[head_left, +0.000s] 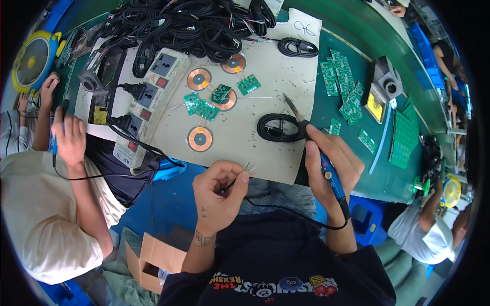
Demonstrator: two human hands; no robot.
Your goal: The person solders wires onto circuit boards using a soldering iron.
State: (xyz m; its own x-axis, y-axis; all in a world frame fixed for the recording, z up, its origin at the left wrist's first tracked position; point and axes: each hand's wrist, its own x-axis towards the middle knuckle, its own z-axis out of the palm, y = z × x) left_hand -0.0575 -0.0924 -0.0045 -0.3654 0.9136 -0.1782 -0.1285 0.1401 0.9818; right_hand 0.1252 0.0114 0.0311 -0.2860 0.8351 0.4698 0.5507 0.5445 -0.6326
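My right hand (341,162) is closed around the blue handle of a soldering iron (333,181). The iron's metal tip points up and away over the pale work sheet (240,135). Low in front of me, near the sheet's front edge, my left hand (219,191) pinches a thin black cable whose fine bare wire ends (250,167) stick out past the thumb. Beyond it lie several round copper coils (199,138) wired to small green circuit boards (206,110). A coiled black cable (278,127) rests just left of the iron.
A white power strip (149,104) with plugs stands left of the coils. Bundled black cables (204,30) heap at the back. On the right are green board panels (349,86) and a soldering stand (383,84) with a yellow sponge. At left, a co-worker's hand (70,137) grips another blue iron.
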